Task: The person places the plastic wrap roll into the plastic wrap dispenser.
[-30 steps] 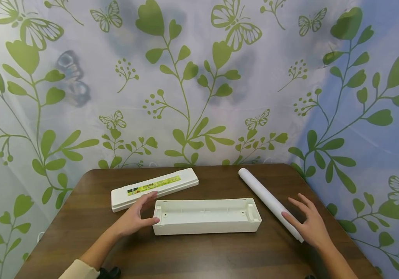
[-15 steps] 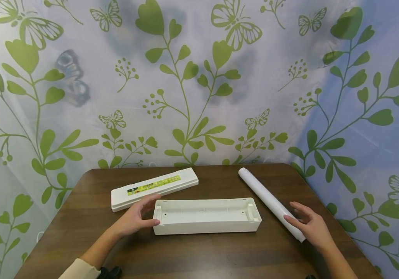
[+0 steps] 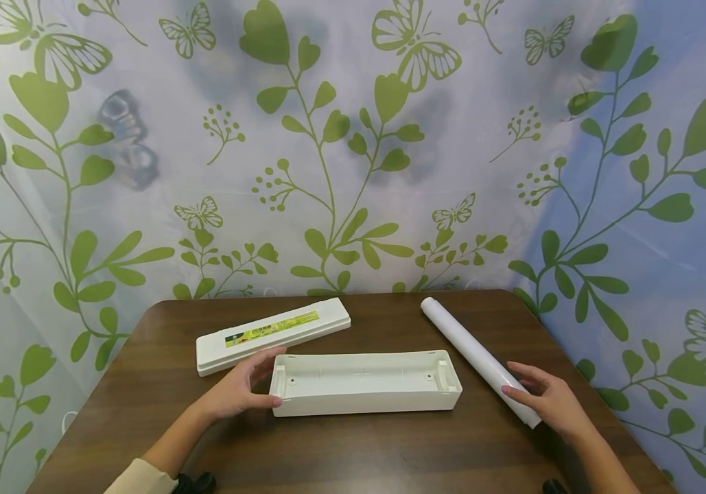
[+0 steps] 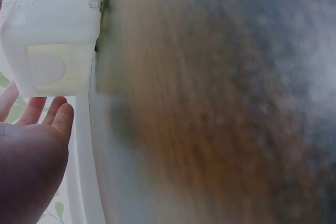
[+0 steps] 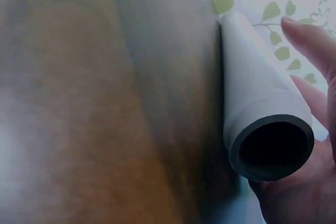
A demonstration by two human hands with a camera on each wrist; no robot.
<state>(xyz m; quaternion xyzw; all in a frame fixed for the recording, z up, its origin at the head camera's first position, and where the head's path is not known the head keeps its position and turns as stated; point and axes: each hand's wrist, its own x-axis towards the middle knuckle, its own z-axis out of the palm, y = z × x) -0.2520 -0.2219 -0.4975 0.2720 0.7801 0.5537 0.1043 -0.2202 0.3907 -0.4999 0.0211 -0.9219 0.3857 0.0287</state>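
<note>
A long white plastic box (image 3: 365, 401), without its lid, sits near the middle of the table. My left hand (image 3: 238, 391) grips its left end, thumb at the front corner and fingers at the back; in the left wrist view fingertips lie right at the edge of the box end (image 4: 58, 72). To the right lies a white roll of cling film (image 3: 473, 353), slanted, its hollow core (image 5: 273, 148) facing the right wrist camera. My right hand (image 3: 547, 401) is loosely curved over its near end. The thumb (image 5: 310, 40) stands apart from the roll in the right wrist view.
A long white lid (image 3: 328, 315) with a yellow-green label lies behind the box, angled. The dark wooden table (image 3: 353, 453) ends at a patterned curtain (image 3: 340, 171) with leaves and butterflies. Small black objects (image 3: 195, 484) lie at the table's near side.
My right hand has come down closer around the near end of the roll, its fingers drawing in. The roll's near end has shifted slightly right. The left hand and the box stay nearly still.
</note>
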